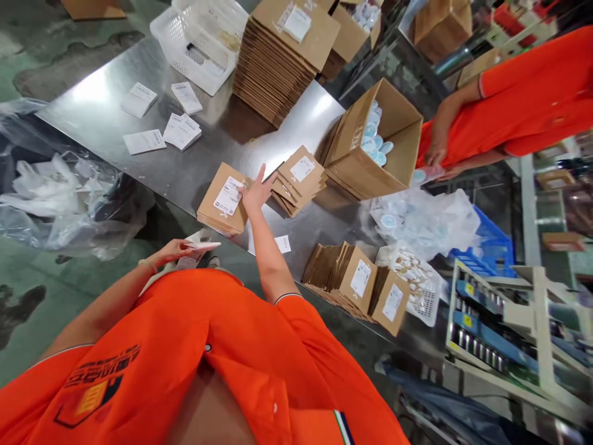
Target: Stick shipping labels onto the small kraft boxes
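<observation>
My left hand (173, 250) is closed on a thin stack of white label sheets (202, 245), held just off the table's near edge. My right hand (254, 193) has its fingers spread, with some fingertips at the white label on a pile of flat cardboard boxes (222, 199). Right beside that hand lies another pile of flat labelled boxes (299, 179), loosely fanned. A single white label (282, 244) lies on the metal table near my right forearm.
White label stacks (181, 131) and a white basket (197, 52) stand left on the table. Tall flattened cardboard (278, 68) and an open carton of blue-white discs (376, 139) are farther back. Labelled boxes (359, 278) line the near edge. A co-worker's hand (435, 151) works behind the carton.
</observation>
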A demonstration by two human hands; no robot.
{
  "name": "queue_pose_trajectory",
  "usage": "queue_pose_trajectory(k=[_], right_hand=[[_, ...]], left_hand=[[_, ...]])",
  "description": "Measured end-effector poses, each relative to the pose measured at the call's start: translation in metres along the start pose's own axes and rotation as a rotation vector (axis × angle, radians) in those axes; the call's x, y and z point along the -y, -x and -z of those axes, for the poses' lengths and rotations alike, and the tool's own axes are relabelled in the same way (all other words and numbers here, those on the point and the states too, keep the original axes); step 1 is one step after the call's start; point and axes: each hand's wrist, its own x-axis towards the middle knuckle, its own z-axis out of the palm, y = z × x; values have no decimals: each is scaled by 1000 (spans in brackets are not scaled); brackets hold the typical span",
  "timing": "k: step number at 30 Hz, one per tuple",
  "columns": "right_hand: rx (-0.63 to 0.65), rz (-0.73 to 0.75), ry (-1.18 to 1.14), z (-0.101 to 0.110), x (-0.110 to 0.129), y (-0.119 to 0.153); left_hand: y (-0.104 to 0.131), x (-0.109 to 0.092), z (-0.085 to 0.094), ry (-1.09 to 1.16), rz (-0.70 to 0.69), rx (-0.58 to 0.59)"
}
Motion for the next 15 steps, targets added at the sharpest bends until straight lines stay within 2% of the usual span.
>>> queue_pose_trajectory(k=[1, 3, 6, 8, 10, 12, 15], right_hand=[[-15, 52, 12, -5, 4, 9], [43, 214, 22, -19, 15, 25], [213, 411, 29, -36, 25, 38], [221, 340, 37, -35, 19, 34], [137, 144, 39, -23, 1, 27], [62, -18, 26, -6, -22, 26], [98, -98, -62, 6, -48, 45]], left_hand=[[3, 1, 8, -2, -19, -11], [6, -5, 17, 9, -47, -51], [-3, -33, 17, -32, -156, -133], [-12, -54, 11, -129, -201, -190], [-22, -71, 8, -267, -236, -269], [-31, -80, 6, -417, -248, -323], [-40, -83, 1, -568, -198, -304]])
